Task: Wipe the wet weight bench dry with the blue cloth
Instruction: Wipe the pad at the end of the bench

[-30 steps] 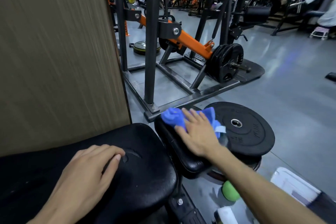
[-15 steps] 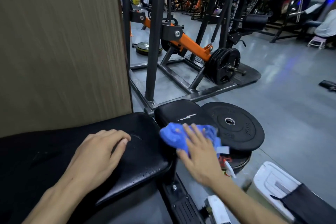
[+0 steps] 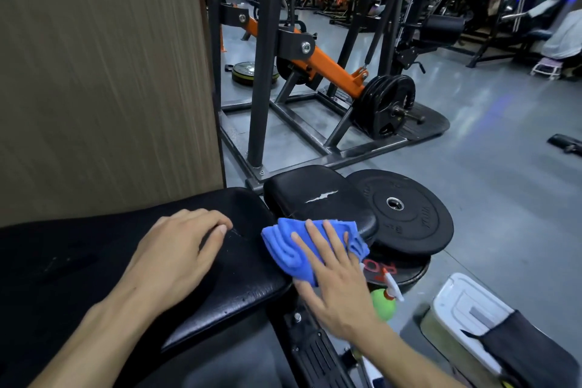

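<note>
The black weight bench has a long back pad (image 3: 245,287) with water droplets near its right end, and a smaller seat pad (image 3: 318,198) beyond it. A folded blue cloth (image 3: 289,252) lies across the gap between the two pads. My right hand (image 3: 337,287) presses flat on the cloth with straight, spread fingers. My left hand (image 3: 176,255) rests palm down on the back pad, its fingers lightly bent and holding nothing.
Black weight plates (image 3: 406,217) are stacked just right of the seat pad. A green spray bottle (image 3: 384,302) and a white box (image 3: 466,309) sit on the floor at the lower right. A wooden panel (image 3: 100,79) rises on the left; an orange-armed machine (image 3: 327,66) stands behind.
My right hand has drawn the blue cloth back from the far end of the seat pad to the gap beside the back pad. My left hand stays on the back pad.
</note>
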